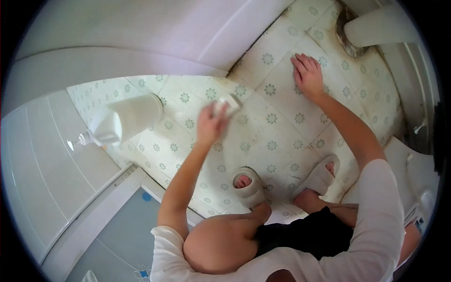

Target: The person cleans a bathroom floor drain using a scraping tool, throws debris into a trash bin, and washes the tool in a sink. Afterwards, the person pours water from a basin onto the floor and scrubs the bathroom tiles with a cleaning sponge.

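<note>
My left hand [212, 126] is closed around a small white block that looks like a sponge [230, 104], down against the flower-patterned tile floor [256, 129]. Both the hand and the block are slightly blurred, and the fingers partly cover the block. Farther to the right, my right hand [308, 79] rests palm down on the tiles with its fingers stretched out, holding nothing. A large whitish pump bottle [134, 117] is on the floor left of my left hand, its nozzle pointing toward the lower left.
A white panel [188, 28] borders the floor at the upper left. A white pipe [383, 28] stands at the upper right, with dark staining round its base. Slippers [249, 190] are on my feet. A raised door sill [101, 221] runs along the lower left.
</note>
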`<state>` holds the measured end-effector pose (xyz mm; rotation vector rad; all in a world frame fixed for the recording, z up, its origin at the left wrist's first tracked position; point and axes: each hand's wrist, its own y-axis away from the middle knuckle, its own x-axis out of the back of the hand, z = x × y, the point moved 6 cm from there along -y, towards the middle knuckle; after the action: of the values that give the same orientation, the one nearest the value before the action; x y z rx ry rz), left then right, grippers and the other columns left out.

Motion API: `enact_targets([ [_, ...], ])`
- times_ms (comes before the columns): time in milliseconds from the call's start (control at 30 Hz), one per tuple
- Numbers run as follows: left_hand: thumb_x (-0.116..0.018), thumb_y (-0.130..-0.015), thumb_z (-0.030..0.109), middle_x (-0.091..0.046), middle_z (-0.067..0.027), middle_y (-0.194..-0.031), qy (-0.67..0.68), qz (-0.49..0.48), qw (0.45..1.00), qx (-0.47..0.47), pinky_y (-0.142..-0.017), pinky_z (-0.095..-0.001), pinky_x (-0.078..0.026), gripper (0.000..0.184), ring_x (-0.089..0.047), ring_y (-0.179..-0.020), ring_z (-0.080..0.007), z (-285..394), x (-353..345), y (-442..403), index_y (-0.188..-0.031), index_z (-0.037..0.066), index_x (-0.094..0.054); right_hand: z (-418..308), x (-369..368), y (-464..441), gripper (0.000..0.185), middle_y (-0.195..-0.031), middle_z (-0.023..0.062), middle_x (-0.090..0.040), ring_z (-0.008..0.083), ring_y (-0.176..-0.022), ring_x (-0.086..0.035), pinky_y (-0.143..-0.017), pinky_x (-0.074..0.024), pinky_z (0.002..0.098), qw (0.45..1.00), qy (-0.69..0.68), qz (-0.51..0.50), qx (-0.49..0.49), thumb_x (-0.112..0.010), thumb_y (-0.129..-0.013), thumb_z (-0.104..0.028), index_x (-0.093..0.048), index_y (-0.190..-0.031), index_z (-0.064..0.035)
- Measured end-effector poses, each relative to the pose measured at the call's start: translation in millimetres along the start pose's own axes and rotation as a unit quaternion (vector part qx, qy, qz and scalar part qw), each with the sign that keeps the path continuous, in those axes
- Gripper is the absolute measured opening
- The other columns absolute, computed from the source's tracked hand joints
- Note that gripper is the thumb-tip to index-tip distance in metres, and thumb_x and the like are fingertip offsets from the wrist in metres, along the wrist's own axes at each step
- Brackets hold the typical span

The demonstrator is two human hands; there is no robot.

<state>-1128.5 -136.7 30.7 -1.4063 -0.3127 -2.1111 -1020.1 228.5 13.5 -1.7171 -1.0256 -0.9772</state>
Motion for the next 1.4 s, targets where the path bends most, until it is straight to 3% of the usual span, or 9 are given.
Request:
enact_targets([
  [167,-0.066,-0.094,0.028,-0.052,-0.0338,-0.133,-0.151,0.183,0.945,0.224,-0.099,-0.0518,-0.046,0.055,-0.052,-0.12,-0.0475,-144,49,-22,-0.147,0.019,-0.053,3,-2,4,0.039,-0.137,0.0095,-0.059,0.0304,-0.131,-0.053,-0.11,-0.0383,0.0463,1.0,-0.002,-0.015,-0.002,-0.061,-0.091,-0.011,-0.061,-0.13,-0.01],
  [267,-0.066,-0.095,0.03,-0.054,-0.0326,-0.13,-0.124,0.151,0.938,0.286,-0.099,-0.0506,-0.046,0.055,-0.052,-0.119,-0.048,-144,52,-38,-0.147,0.019,-0.053,1,-3,7,0.04,-0.138,0.0098,-0.059,0.0305,-0.131,-0.052,-0.111,-0.0377,0.0464,1.0,-0.009,-0.011,-0.014,-0.06,-0.092,-0.011,-0.061,-0.132,-0.0101],
  [333,-0.069,-0.093,0.03,-0.057,-0.029,-0.128,-0.156,0.141,0.963,0.168,-0.097,-0.0491,-0.047,0.056,-0.056,-0.114,-0.0437,-104,32,-49,-0.146,0.022,-0.054,0,-2,6,0.039,-0.138,0.01,-0.059,0.0307,-0.132,-0.052,-0.111,-0.0375,0.0465,1.0,-0.016,-0.004,-0.019,-0.06,-0.092,-0.011,-0.061,-0.132,-0.0099],
  [700,-0.077,-0.082,0.019,-0.056,-0.0219,-0.135,0.086,-0.076,0.993,-0.032,-0.099,-0.045,-0.048,0.061,-0.055,-0.117,-0.038,41,-14,-8,-0.141,0.025,-0.06,0,2,2,0.035,-0.134,0.01,-0.061,0.0313,-0.129,-0.054,-0.112,-0.0372,0.0469,1.0,-0.013,-0.007,-0.009,-0.06,-0.092,-0.011,-0.064,-0.127,-0.0091],
  [800,-0.076,-0.083,0.018,-0.058,-0.0234,-0.129,0.055,-0.025,0.998,0.0,-0.097,-0.0456,-0.049,0.062,-0.056,-0.114,-0.0405,22,-9,1,-0.142,0.025,-0.059,2,3,1,0.034,-0.132,0.01,-0.062,0.0311,-0.128,-0.055,-0.111,-0.0374,0.0474,1.0,-0.02,-0.014,-0.004,-0.06,-0.091,-0.011,-0.065,-0.125,-0.0087],
  [933,-0.068,-0.094,0.024,-0.05,-0.0321,-0.132,-0.035,0.182,0.96,0.212,-0.103,-0.0498,-0.041,0.054,-0.049,-0.12,-0.0455,-76,33,-9,-0.145,0.014,-0.054,3,4,-1,0.034,-0.131,0.0101,-0.063,0.0301,-0.127,-0.055,-0.111,-0.0385,0.0469,1.0,-0.005,-0.019,0.007,-0.061,-0.09,-0.012,-0.066,-0.123,-0.0084],
  [1067,-0.068,-0.094,0.022,-0.053,-0.0298,-0.125,-0.03,0.19,0.946,0.262,-0.098,-0.0498,-0.042,0.055,-0.05,-0.113,-0.0442,-117,38,-8,-0.146,0.009,-0.053,-1,1,1,0.034,-0.131,0.0104,-0.063,0.0296,-0.127,-0.056,-0.11,-0.0395,0.0466,1.0,-0.014,0.002,-0.008,-0.062,-0.09,-0.011,-0.066,-0.123,-0.0083],
  [1167,-0.069,-0.092,0.022,-0.053,-0.0317,-0.128,-0.08,0.145,0.974,0.153,-0.099,-0.0501,-0.043,0.057,-0.052,-0.114,-0.0449,-49,9,1,-0.147,0.015,-0.053,-2,0,1,0.034,-0.131,0.0106,-0.063,0.0299,-0.126,-0.056,-0.109,-0.0398,0.0466,1.0,-0.017,0.004,-0.02,-0.062,-0.089,-0.011,-0.066,-0.122,-0.0082],
  [1400,-0.073,-0.085,0.021,-0.056,-0.029,-0.129,0.157,-0.052,0.986,-0.023,-0.098,-0.0518,-0.047,0.059,-0.054,-0.116,-0.0448,108,-46,40,-0.142,0.021,-0.057,-3,2,-1,0.033,-0.131,0.0104,-0.064,0.0302,-0.126,-0.057,-0.11,-0.0391,0.0459,1.0,-0.002,0.007,-0.01,-0.063,-0.09,-0.012,-0.067,-0.122,-0.0074],
])
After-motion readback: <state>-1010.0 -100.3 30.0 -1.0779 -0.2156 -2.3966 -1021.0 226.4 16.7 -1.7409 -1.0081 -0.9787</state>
